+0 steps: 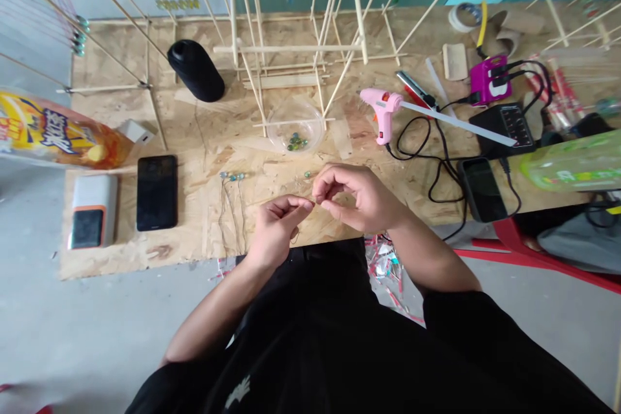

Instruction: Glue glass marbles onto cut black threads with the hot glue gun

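Over the table's front edge, my left hand pinches a thin string between thumb and forefinger; a short loop of it shows below the fingers. My right hand is closed in a pinch close to the left fingertips, apparently on the same string, though its tip is too small to see clearly. A single green marble lies just beyond the right fingers. To the left, several blue and clear marbles rest on the board with thin strings trailing towards me. A clear plastic bowl behind holds several green marbles.
Wooden stick frames stand at the back. On the right are a pink glue gun, cables, a purple socket block and a phone. On the left are another phone, a power bank and a black cylinder.
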Action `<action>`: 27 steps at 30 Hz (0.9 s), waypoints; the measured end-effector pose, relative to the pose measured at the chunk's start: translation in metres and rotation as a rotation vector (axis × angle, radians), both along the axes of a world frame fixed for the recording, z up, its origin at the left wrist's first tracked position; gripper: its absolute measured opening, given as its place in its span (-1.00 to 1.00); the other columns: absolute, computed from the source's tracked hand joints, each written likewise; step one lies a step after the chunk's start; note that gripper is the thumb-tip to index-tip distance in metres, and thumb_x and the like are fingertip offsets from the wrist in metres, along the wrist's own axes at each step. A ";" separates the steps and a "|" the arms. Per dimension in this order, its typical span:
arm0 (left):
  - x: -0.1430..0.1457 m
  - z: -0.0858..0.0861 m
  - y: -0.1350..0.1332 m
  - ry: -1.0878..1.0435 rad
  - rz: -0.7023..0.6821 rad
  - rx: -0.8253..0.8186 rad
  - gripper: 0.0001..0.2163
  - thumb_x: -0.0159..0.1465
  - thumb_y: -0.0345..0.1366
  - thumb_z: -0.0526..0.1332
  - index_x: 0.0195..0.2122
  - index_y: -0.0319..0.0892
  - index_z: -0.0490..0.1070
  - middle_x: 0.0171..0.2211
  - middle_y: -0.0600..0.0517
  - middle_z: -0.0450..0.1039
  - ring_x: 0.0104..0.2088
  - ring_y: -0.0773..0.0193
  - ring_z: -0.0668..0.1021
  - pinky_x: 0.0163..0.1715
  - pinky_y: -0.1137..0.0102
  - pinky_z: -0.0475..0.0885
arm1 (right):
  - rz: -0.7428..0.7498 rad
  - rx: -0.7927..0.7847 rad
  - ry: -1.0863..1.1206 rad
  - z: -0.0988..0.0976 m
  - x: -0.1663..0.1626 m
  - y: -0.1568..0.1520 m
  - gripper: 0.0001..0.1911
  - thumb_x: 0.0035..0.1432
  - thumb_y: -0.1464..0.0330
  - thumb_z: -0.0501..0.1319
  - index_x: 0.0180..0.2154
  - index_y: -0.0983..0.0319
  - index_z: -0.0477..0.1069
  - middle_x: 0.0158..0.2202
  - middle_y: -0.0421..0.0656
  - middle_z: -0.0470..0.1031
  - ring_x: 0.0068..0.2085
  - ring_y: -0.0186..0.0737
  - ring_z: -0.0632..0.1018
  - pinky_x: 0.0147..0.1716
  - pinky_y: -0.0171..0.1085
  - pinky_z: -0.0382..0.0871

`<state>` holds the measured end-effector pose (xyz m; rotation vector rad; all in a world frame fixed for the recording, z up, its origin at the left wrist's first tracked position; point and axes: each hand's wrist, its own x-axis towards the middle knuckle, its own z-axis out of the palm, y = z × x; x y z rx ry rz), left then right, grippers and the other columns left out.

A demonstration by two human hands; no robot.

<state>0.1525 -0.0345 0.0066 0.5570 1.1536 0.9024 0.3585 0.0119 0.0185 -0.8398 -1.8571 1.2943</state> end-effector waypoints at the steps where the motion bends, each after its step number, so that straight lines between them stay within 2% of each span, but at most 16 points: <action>1: -0.001 -0.001 -0.001 -0.004 0.004 -0.008 -0.59 0.01 0.00 0.68 -0.38 -0.21 0.66 -0.65 0.23 0.16 -0.66 0.56 0.03 -0.61 0.44 -0.17 | 0.007 -0.004 0.002 -0.001 -0.001 0.000 -0.82 0.32 0.39 0.42 -0.04 0.18 0.58 -0.14 -0.12 0.65 -0.18 -0.23 0.69 -0.15 -0.21 0.70; 4: -0.003 -0.002 -0.002 -0.016 0.010 -0.015 -0.59 0.00 0.00 0.69 -0.38 -0.21 0.66 -0.65 0.22 0.20 -0.67 0.57 0.03 -0.62 0.45 -0.17 | 0.025 0.055 -0.010 -0.003 -0.004 0.001 -0.70 0.30 0.35 0.51 0.06 0.15 0.67 -0.14 -0.12 0.72 -0.19 -0.21 0.73 -0.18 -0.22 0.73; 9: -0.004 -0.003 -0.004 -0.056 -0.002 -0.035 -0.56 -0.03 0.02 0.70 -0.39 -0.21 0.66 -0.66 0.26 0.10 -0.66 0.57 0.01 -0.63 0.46 -0.17 | -0.020 0.214 -0.018 -0.004 -0.007 0.004 -0.94 0.37 0.35 0.49 -0.14 0.08 0.77 -0.25 -0.17 0.77 -0.29 -0.24 0.72 -0.30 -0.23 0.61; 12: -0.004 -0.004 -0.005 -0.043 -0.003 -0.035 -0.57 -0.02 0.02 0.70 -0.38 -0.21 0.66 -0.66 0.26 0.09 -0.66 0.56 0.01 -0.63 0.47 -0.17 | -0.028 0.202 -0.077 -0.003 -0.006 0.003 -0.96 0.37 0.34 0.49 -0.21 0.11 0.76 -0.30 -0.18 0.77 -0.32 -0.24 0.71 -0.35 -0.24 0.54; 17: -0.006 -0.008 -0.007 0.040 -0.026 0.012 -0.60 0.05 0.03 0.67 -0.36 -0.21 0.69 -0.67 0.25 0.12 -0.65 0.55 0.01 -0.63 0.45 -0.15 | -0.018 0.168 -0.199 0.001 -0.003 0.002 -0.86 0.42 0.28 0.45 -0.24 0.13 0.73 -0.33 -0.20 0.74 -0.34 -0.25 0.67 -0.34 -0.22 0.48; 20: -0.010 -0.011 -0.005 0.093 0.007 0.068 -0.61 0.06 0.02 0.66 -0.38 -0.21 0.70 -0.66 0.20 0.22 -0.63 0.54 0.02 -0.63 0.45 -0.14 | -0.049 0.164 -0.265 -0.002 -0.001 0.007 -0.85 0.43 0.28 0.41 -0.25 0.13 0.72 -0.33 -0.20 0.72 -0.34 -0.25 0.65 -0.32 -0.22 0.46; 22: -0.016 -0.012 -0.003 0.138 0.032 0.087 -0.64 0.07 -0.01 0.65 -0.38 -0.21 0.72 -0.63 0.16 0.31 -0.62 0.54 0.04 -0.63 0.45 -0.13 | -0.136 0.200 -0.372 -0.008 -0.001 0.014 -0.86 0.43 0.32 0.38 -0.23 0.13 0.72 -0.28 -0.16 0.74 -0.32 -0.22 0.64 -0.28 -0.19 0.46; 24: -0.023 -0.012 0.000 0.184 0.041 0.103 -0.68 0.09 -0.04 0.64 -0.37 -0.20 0.74 -0.63 0.15 0.30 -0.61 0.53 0.04 -0.62 0.45 -0.11 | -0.235 0.260 -0.547 -0.017 -0.004 0.022 -0.85 0.42 0.36 0.35 -0.23 0.13 0.72 -0.23 -0.12 0.74 -0.29 -0.18 0.63 -0.24 -0.16 0.43; 27: -0.034 -0.008 0.006 0.272 0.033 0.154 -0.73 0.13 -0.08 0.60 -0.37 -0.19 0.75 -0.66 0.18 0.20 -0.60 0.50 0.04 -0.60 0.45 -0.09 | -0.231 0.291 -0.783 -0.030 -0.011 0.031 -0.84 0.40 0.35 0.35 -0.26 0.15 0.70 -0.21 -0.11 0.70 -0.28 -0.15 0.60 -0.27 -0.15 0.36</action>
